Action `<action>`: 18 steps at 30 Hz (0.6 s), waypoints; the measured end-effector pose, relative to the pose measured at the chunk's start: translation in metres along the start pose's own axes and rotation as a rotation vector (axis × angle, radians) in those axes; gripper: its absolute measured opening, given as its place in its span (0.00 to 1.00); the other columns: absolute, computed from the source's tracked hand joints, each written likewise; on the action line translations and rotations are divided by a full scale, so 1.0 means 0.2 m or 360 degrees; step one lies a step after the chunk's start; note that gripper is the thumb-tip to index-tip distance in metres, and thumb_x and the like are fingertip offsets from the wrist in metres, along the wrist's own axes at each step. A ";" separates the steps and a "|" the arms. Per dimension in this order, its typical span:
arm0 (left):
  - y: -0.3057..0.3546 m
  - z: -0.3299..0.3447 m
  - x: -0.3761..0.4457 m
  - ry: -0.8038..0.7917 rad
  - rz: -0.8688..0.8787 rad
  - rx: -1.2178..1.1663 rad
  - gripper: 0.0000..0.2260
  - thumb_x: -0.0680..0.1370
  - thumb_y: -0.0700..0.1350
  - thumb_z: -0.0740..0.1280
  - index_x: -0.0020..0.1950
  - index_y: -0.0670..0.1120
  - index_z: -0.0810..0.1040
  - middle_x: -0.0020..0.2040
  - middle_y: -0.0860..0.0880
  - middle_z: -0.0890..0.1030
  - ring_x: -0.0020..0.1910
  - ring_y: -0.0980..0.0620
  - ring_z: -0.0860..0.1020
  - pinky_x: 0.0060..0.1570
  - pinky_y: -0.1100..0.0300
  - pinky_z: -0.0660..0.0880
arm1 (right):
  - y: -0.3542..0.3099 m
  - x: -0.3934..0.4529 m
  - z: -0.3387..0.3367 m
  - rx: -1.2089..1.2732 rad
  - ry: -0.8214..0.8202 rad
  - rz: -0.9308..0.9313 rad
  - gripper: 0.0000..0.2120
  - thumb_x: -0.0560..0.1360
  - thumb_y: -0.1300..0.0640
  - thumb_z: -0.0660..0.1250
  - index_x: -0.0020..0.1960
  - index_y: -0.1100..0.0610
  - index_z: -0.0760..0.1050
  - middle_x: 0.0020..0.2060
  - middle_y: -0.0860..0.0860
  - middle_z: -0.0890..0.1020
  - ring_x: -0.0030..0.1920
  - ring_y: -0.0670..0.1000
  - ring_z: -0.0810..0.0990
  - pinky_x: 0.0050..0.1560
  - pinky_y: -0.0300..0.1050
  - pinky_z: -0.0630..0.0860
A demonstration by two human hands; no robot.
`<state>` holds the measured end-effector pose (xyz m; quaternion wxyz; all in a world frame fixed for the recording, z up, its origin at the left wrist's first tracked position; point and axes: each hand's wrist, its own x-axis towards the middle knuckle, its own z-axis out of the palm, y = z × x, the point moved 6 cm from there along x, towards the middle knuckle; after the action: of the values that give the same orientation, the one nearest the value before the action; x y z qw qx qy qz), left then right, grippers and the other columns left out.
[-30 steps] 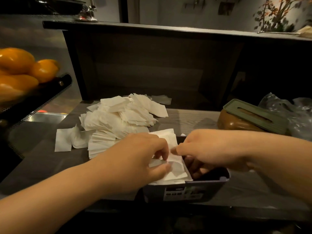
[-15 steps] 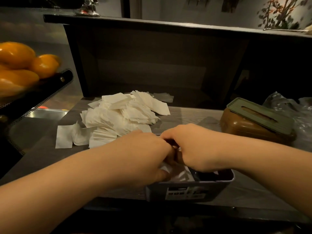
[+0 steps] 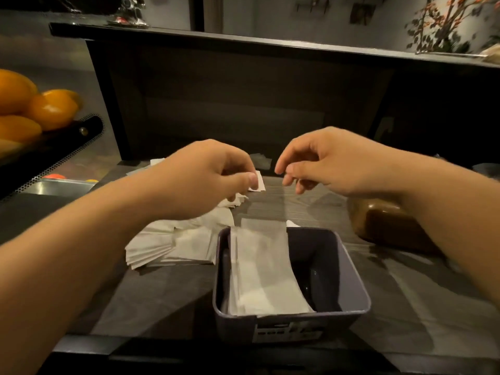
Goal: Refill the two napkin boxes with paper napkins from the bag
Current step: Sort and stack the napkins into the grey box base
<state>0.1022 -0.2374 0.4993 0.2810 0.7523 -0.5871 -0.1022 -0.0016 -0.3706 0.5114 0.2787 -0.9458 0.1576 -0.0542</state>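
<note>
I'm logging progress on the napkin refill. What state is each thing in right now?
grey napkin box: open-topped, partly filled; napkins lean along its left side.
loose napkin pile: spread on the counter left of the box.
brown napkin box: beside the right forearm; lid hidden.
left hand: pinching a napkin above the pile.
right hand: loosely curled, holding nothing.

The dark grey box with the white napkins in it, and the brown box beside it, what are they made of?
The dark grey open box looks like smooth plastic: thin moulded walls, rounded corners, a faint sheen inside. The white napkins in it look like thin matte paper with soft folds. The brown box is glossy, perhaps plastic or lacquered wood; blur leaves that open.
</note>
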 end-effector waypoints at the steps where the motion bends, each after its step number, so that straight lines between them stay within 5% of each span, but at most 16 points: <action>1: -0.06 0.03 0.05 0.0015 -0.0062 -0.0045 0.07 0.80 0.52 0.64 0.45 0.58 0.80 0.38 0.60 0.81 0.39 0.64 0.79 0.38 0.70 0.73 | 0.05 0.03 0.02 -0.0075 -0.0043 0.0029 0.07 0.81 0.56 0.67 0.52 0.45 0.81 0.43 0.42 0.85 0.44 0.39 0.84 0.48 0.38 0.82; 5: -0.28 0.23 0.22 -0.0022 -0.0301 -0.0162 0.07 0.81 0.49 0.65 0.45 0.56 0.81 0.39 0.57 0.82 0.38 0.57 0.81 0.37 0.68 0.73 | 0.28 0.14 0.20 -0.0323 -0.0444 0.0110 0.12 0.80 0.57 0.69 0.59 0.41 0.79 0.52 0.37 0.82 0.53 0.37 0.81 0.60 0.40 0.78; 9: -0.38 0.45 0.28 -0.0141 -0.0292 -0.0219 0.06 0.79 0.49 0.67 0.44 0.55 0.82 0.38 0.57 0.82 0.38 0.60 0.80 0.36 0.70 0.74 | 0.42 0.18 0.39 -0.0425 -0.0790 0.0146 0.20 0.76 0.53 0.75 0.66 0.43 0.76 0.63 0.40 0.77 0.62 0.43 0.75 0.68 0.46 0.72; 13: -0.44 0.58 0.32 0.0007 -0.0288 -0.0338 0.10 0.78 0.49 0.68 0.37 0.59 0.79 0.35 0.60 0.80 0.38 0.66 0.79 0.35 0.71 0.73 | 0.46 0.21 0.45 -0.0495 -0.0717 0.0080 0.17 0.76 0.50 0.74 0.63 0.46 0.76 0.60 0.44 0.78 0.59 0.47 0.76 0.62 0.43 0.74; 18: -0.45 0.61 0.33 0.0201 -0.0198 -0.0545 0.06 0.80 0.47 0.66 0.46 0.58 0.78 0.41 0.61 0.79 0.41 0.64 0.79 0.37 0.72 0.73 | 0.52 0.24 0.46 -0.0619 -0.0755 0.0148 0.12 0.77 0.47 0.73 0.58 0.48 0.80 0.54 0.46 0.81 0.52 0.48 0.79 0.57 0.47 0.79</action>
<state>0.1360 -0.3238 0.3624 0.4343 0.7333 -0.4948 -0.1702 0.0338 -0.4215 0.3778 0.1236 -0.9594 0.1388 0.2119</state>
